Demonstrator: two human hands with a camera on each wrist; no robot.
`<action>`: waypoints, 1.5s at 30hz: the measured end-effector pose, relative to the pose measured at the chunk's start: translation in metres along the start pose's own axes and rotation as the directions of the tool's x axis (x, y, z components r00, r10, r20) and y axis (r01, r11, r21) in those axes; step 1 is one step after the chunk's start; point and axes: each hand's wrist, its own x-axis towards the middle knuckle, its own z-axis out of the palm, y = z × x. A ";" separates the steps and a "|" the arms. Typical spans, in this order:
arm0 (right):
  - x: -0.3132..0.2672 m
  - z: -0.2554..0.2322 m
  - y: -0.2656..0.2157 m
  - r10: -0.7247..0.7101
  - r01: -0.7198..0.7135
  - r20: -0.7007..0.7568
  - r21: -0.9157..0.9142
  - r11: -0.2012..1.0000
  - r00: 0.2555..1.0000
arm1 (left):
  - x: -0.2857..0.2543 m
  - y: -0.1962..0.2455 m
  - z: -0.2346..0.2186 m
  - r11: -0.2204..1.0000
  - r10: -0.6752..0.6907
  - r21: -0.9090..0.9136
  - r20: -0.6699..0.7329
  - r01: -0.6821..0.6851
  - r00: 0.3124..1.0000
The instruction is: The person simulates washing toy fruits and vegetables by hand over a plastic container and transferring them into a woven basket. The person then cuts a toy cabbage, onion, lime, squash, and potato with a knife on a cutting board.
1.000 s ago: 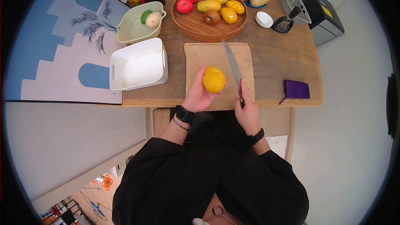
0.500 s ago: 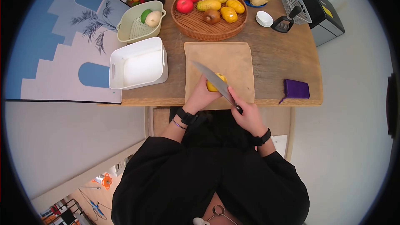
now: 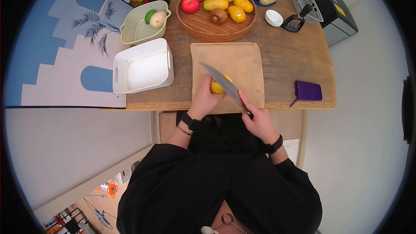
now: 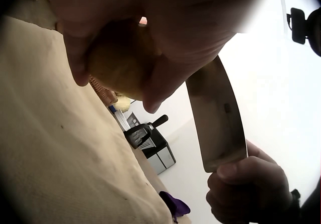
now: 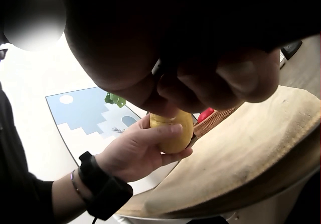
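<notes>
My left hand (image 3: 205,100) holds a rounded yellow potato (image 3: 216,88) over the near part of the cutting board (image 3: 242,54). In the left wrist view, fingers and thumb reach round the potato (image 4: 118,68) from either side. My right hand (image 3: 259,125) grips a kitchen knife (image 3: 220,78) by its dark handle. The broad blade slants across the top of the potato in the head view, tip pointing up and left. From the right wrist, the potato (image 5: 175,136) shows below my curled right fingers, which hide most of the knife.
Behind the board stands a wicker basket (image 3: 197,28) of yellow potatoes, red tomatoes and a brown onion. A white bin (image 3: 167,67) and a pale green colander (image 3: 130,39) are on the left. A purple pouch (image 3: 308,91), white bowl (image 3: 274,18) and black-handled tool (image 3: 294,24) lie to the right.
The knife has swung left from beside the potato to lie across it. My left hand has turned over the potato, covering more of it, and both have shifted slightly left since half a second ago.
</notes>
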 end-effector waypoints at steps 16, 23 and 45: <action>-0.005 0.002 0.009 0.013 -0.005 -0.082 0.101 0.995 0.997 | 0.002 -0.012 0.000 0.993 0.085 -0.081 -0.045 -0.088 0.995; -0.004 0.014 0.011 -0.007 0.014 -0.043 0.172 0.985 0.999 | 0.002 -0.029 -0.006 0.478 -0.250 -0.843 0.137 0.245 0.959; -0.012 0.028 0.004 -0.092 0.088 -0.018 -0.174 0.981 0.996 | 0.022 -0.049 -0.003 0.077 -0.235 -0.921 0.356 0.382 0.905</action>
